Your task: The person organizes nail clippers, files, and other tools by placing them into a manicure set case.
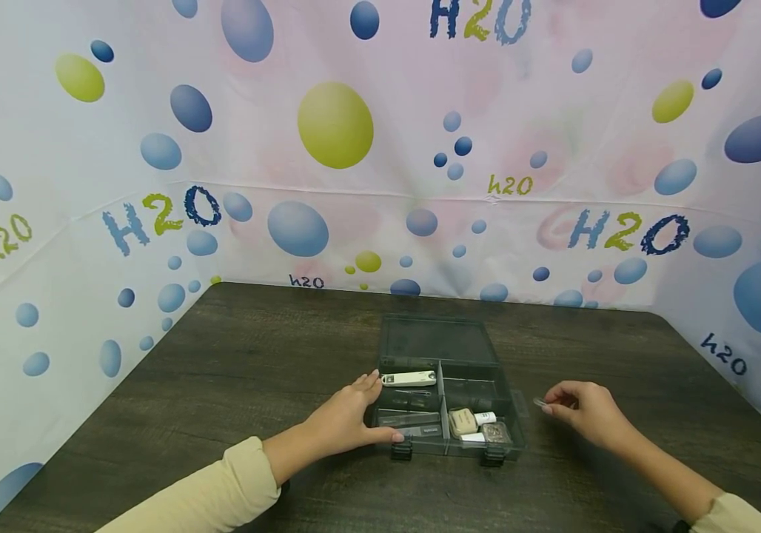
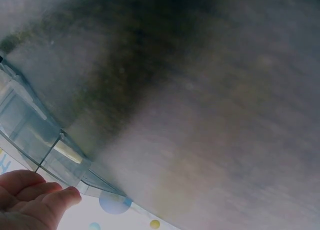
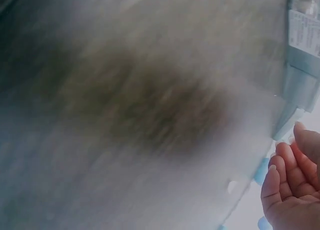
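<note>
A dark transparent organizer box (image 1: 443, 444) lies on the table with its lid (image 1: 437, 340) folded back. My left hand (image 1: 347, 416) rests against the box's left side, fingers along the edge and thumb at the front by a latch. To the right of the box, my right hand (image 1: 583, 414) pinches a small clear piece (image 1: 540, 403), too small to identify. White nail clippers (image 1: 409, 379) lie in the back left compartment. The front right one holds a cream nail polish bottle (image 1: 463, 422), a small white-capped bottle (image 1: 485, 418) and a small square container (image 1: 496, 433).
Below the clippers lie thin metal items (image 1: 412, 394), and a grey flat piece (image 1: 419, 430) sits in the front left compartment. Two black latches stick out at the box's front. The dark wooden table (image 1: 274, 340) meets a printed cloth backdrop (image 1: 367, 185) behind and at both sides.
</note>
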A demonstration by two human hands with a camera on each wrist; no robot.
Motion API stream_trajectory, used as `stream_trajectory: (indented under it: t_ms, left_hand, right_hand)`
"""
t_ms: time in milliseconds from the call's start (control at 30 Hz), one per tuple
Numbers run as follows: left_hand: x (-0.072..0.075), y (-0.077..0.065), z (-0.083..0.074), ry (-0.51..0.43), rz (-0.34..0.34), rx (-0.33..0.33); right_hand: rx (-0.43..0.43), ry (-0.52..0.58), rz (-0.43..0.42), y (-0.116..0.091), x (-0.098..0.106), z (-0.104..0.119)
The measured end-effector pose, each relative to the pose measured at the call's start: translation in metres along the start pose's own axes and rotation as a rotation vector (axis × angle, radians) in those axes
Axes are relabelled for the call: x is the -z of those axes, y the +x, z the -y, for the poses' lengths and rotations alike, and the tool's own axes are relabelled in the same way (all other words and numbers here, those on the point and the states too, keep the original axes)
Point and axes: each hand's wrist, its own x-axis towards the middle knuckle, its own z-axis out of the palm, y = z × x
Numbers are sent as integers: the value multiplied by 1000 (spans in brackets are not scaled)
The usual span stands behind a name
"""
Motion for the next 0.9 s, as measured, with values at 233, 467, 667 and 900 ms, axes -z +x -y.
stream_trajectory:
  t_ms: [233, 467, 667, 900]
  left_hand:
    - [-1, 1, 0, -7, 8, 10]
    - [-1, 0, 0, -16, 7, 14]
    - [-2, 0, 0, -22, 4, 20]
    - [-3, 1, 1, -22, 2, 18]
  right_hand:
    - [12, 7, -60, 4, 3, 8]
    - [66, 48, -107, 11, 3, 27]
    - [94, 99, -88, 20, -3, 44]
    - [115, 126, -72, 31, -11, 55]
